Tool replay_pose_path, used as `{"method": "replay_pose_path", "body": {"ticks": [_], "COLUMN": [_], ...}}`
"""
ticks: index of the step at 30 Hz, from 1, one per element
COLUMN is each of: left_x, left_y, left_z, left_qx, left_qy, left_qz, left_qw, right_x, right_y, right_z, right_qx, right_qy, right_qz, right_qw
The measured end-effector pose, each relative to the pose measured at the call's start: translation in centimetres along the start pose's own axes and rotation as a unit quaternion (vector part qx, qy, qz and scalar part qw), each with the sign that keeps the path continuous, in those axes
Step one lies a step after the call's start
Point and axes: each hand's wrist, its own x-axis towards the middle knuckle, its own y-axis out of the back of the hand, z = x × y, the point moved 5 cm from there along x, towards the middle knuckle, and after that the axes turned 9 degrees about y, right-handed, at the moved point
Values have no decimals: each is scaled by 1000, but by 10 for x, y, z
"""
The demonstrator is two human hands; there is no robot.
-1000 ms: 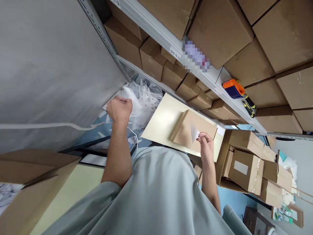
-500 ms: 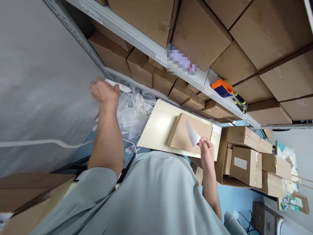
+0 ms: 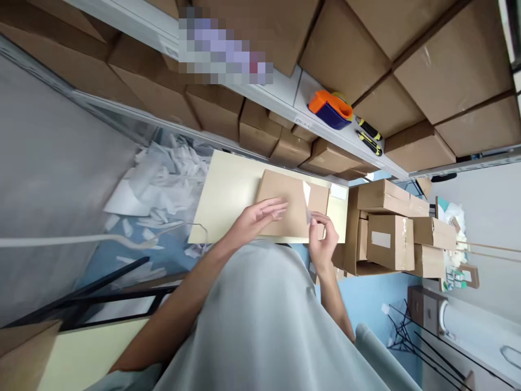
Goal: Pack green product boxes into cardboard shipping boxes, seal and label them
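A flat cardboard box (image 3: 285, 190) lies on a cream-coloured board in front of me. My right hand (image 3: 323, 236) pinches the lower end of a thin white label (image 3: 306, 195), which stands tilted over the right part of the box. Whether the label's far end touches the cardboard, I cannot tell. My left hand (image 3: 260, 218) is over the box's near left part, its fingers stretched out and nothing in them.
Paper scraps (image 3: 158, 174) litter the floor at left. The cream board (image 3: 222, 190) sits below a shelf of cartons, where an orange-and-blue tape dispenser (image 3: 330, 108) and utility knives (image 3: 369, 142) lie. Stacked cartons (image 3: 391, 241) stand to the right.
My left hand has come from the far left to the box, and the white strip it held is gone from it. My right hand has turned the label more edge-on.
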Motion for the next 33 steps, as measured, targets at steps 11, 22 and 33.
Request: {"method": "replay_pose_path", "body": {"ticks": [11,22,33], "left_x": [9,21,18], "left_y": [-66,-85,-114], "left_z": [-1,-19,-13], "left_qx": [39,79,89], "left_qy": [55,64,71], "left_qz": [-35,26,-17], "left_qw": [997,994,993], "right_x": [-29,-8,-1], "right_y": [13,78,76], "right_z": [35,88,76], "right_qx": [-112,127,17], "right_qy": [135,-229,45], "right_qz": [-186,33,-66], "right_qw": [967,965,997]}}
